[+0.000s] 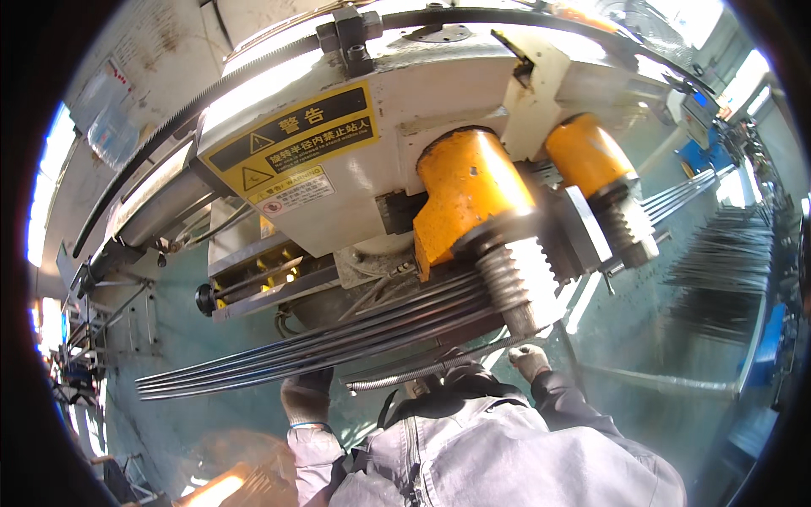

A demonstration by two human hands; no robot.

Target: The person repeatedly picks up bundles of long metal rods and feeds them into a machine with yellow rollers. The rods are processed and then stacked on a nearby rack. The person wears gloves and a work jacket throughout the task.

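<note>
Head: yellow-black label (294,139) on machine (380,182)

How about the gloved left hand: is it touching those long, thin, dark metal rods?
Cannot tell. In the head view, the rods overlap the upper end of the gloved left hand, hiding any contact or gap.

left hand (307,395): at dark rods (372,328), contact unclear | right hand (530,361): near ribbed spindle (517,283) | orange housing (466,182)
</note>
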